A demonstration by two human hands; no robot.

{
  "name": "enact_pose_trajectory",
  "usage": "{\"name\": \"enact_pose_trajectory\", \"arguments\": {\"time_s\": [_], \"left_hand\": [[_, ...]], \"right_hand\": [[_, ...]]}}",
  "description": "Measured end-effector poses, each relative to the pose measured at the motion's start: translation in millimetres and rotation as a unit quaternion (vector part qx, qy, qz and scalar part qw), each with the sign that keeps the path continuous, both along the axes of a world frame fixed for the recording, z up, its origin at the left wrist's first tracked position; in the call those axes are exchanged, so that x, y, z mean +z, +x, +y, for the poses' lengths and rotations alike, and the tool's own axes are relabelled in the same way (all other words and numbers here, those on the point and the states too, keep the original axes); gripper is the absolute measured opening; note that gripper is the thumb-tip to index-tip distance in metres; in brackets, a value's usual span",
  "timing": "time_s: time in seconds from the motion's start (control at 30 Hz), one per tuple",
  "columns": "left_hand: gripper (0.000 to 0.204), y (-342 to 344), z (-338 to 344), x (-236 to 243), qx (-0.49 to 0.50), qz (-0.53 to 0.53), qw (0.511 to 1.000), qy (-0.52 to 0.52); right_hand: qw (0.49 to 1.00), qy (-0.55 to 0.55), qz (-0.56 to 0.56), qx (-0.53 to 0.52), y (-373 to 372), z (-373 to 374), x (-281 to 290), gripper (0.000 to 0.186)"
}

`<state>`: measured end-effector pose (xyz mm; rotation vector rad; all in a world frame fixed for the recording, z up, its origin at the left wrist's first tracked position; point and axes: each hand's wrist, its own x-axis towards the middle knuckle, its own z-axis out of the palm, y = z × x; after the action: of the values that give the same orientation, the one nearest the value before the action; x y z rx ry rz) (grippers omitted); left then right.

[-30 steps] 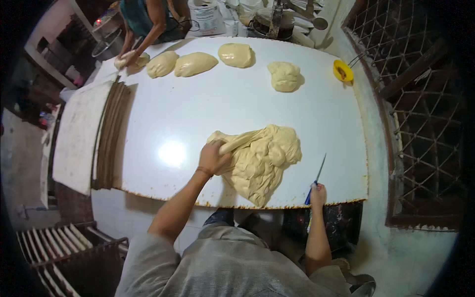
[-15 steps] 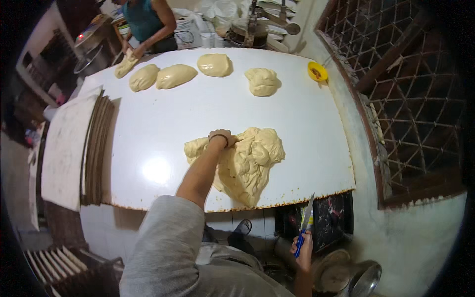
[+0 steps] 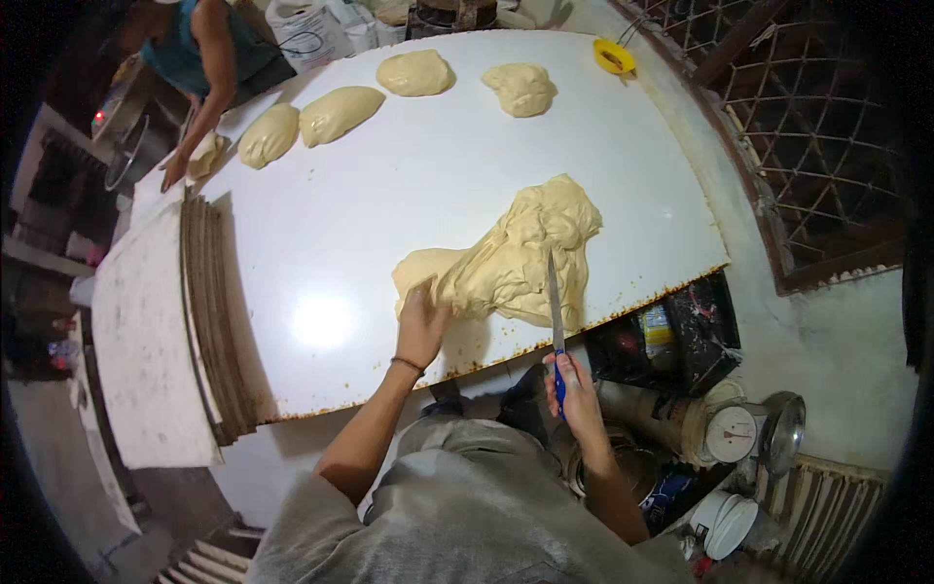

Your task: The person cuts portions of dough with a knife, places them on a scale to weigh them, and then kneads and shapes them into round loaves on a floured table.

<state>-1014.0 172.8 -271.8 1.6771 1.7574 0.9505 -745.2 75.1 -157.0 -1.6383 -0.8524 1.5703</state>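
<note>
A large, uneven mass of pale dough point(image 3: 530, 258) lies on the white table point(image 3: 321, 219) before me, with a stretched flap reaching to its left. My left hand point(image 3: 424, 319) grips the near edge of that flap, the fingertips partly sunk in or hidden by it. In my right hand point(image 3: 576, 391), at the table's front edge, is a knife point(image 3: 556, 307) held by its blue handle. Its blade points away from me, and the tip appears over the right part of the dough; whether it touches cannot be told.
Several smaller dough pieces point(image 3: 341, 112) rest along the far side, with a yellow bowl point(image 3: 613, 56) at the far right corner. Stacked boards point(image 3: 161, 336) stand on the left. Another person point(image 3: 209, 68) works at the far left. A dial scale point(image 3: 730, 433) stands below, right.
My left hand has come nearer to me along the dough. The knife has moved left and forward, from beside the table to over the dough. The other person's hands have shifted toward the boards.
</note>
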Motion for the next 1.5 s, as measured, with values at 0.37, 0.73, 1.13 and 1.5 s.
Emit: {"name": "enact_pose_trajectory", "arguments": {"time_s": [0.37, 0.73, 1.13, 1.5], "left_hand": [[0.073, 2.6, 108.9, 29.9, -0.255, 0.243, 0.914, -0.2], [0.048, -72.2, -42.6, 34.9, -0.193, 0.093, 0.975, -0.053], [0.065, -215.7, -184.9, 96.2, 0.149, -0.559, 0.806, -0.125], [0.064, 106.6, -134.5, 144.0, -0.084, -0.564, 0.795, -0.206]], "right_hand": [[0.996, -0.06, -0.065, -0.002, -54.6, 23.0, -57.2, 0.049], [0.89, 0.068, -0.387, 0.231, -110.3, 101.6, -121.6, 0.053], [0.908, 0.115, -0.395, -0.081, 65.9, 9.2, -117.4, 0.04], [0.958, 0.256, -0.069, 0.109, 203.7, 76.8, -94.5, 0.067]]}}
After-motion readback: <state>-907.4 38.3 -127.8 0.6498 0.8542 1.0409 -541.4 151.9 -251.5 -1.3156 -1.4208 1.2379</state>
